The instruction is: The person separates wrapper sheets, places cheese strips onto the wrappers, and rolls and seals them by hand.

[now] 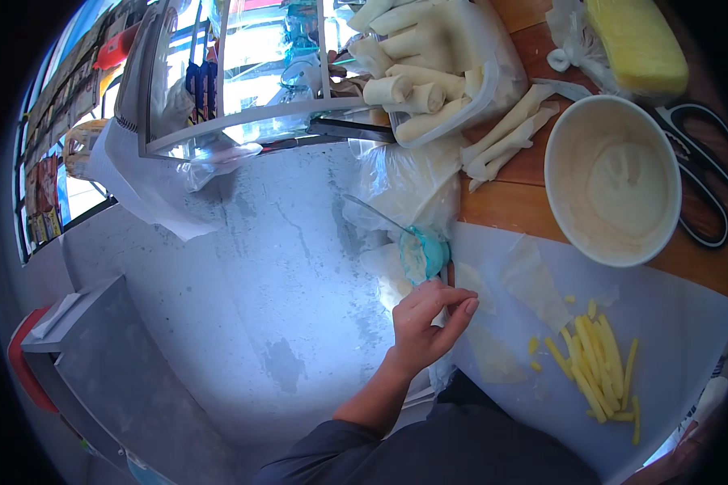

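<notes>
Loosely curled, the left hand (435,317) perhaps touches the teal cup (436,254).

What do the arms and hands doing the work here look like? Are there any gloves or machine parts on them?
The left hand is bare: no glove, cable or machine part, and no watch shows at the wrist. A plain, dark sleeve leaves the forearm uncovered. The right hand cannot be made out clearly.
</notes>
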`<action>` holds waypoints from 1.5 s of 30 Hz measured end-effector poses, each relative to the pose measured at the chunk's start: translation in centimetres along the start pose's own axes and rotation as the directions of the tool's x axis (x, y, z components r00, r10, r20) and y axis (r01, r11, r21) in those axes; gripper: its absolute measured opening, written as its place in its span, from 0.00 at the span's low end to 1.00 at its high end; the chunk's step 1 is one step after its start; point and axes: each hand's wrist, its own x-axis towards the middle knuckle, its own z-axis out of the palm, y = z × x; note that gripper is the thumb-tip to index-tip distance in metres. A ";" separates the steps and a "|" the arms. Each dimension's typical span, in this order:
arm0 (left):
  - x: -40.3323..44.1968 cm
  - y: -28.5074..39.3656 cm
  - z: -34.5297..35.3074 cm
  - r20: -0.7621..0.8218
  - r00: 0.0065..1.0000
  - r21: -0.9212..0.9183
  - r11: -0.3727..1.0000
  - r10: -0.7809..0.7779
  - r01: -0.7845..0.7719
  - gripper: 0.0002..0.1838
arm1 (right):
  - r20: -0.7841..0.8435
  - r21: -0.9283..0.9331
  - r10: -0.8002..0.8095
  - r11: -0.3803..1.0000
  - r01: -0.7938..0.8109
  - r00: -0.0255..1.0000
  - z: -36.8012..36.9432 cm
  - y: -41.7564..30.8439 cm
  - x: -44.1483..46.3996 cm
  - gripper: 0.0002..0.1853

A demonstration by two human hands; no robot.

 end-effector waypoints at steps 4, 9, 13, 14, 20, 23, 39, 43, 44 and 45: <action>0.3 0.1 0.1 0.006 1.000 0.007 1.000 0.005 -0.005 0.04 | -0.012 0.003 -0.014 1.000 0.014 1.000 -0.3 0.1 0.3 0.38; 0.4 0.5 0.1 0.014 1.000 0.010 1.000 -0.001 0.001 0.04 | -0.031 0.003 -0.029 1.000 0.029 0.999 -0.6 0.2 0.4 0.38; -0.1 1.0 -0.5 -0.021 1.000 -0.034 0.999 -0.014 0.014 0.03 | -0.055 -0.009 -0.101 0.995 0.101 0.993 -1.0 -0.4 -0.2 0.38; -0.3 0.9 -0.7 -0.031 0.999 -0.012 1.000 -0.012 0.011 0.02 | -0.074 -0.013 -0.144 0.990 0.144 0.987 -0.7 -1.0 -0.6 0.38; -0.7 0.9 -1.1 -0.218 0.968 -0.153 0.975 0.125 -0.160 0.02 | -0.283 0.064 -0.411 0.894 0.444 0.867 1.8 -4.5 -5.0 0.38; -0.9 2.7 -2.5 -0.290 0.943 -0.240 0.942 0.162 -0.235 0.02 | -0.279 0.085 -0.520 0.824 0.560 0.808 5.0 -8.0 -7.2 0.37; -6.2 5.1 -12.2 -0.502 0.560 -0.646 0.146 0.659 -0.750 0.18 | 0.071 0.044 -0.501 0.865 0.499 0.862 15.3 -8.8 -20.3 0.28; -6.8 9.4 -19.1 -0.664 0.127 -0.719 -0.581 0.737 -0.381 0.34 | 0.113 0.005 -0.465 0.884 0.467 0.878 19.7 -8.2 -22.4 0.28; -7.3 9.7 -20.2 -0.684 0.077 -0.713 -0.643 0.725 -0.280 0.34 | 0.120 -0.012 -0.457 0.887 0.462 0.881 20.5 -7.9 -22.8 0.28; -7.9 10.0 -21.0 -0.705 0.032 -0.701 -0.689 0.708 -0.184 0.34 | 0.127 -0.032 -0.451 0.888 0.458 0.883 21.0 -7.9 -23.3 0.28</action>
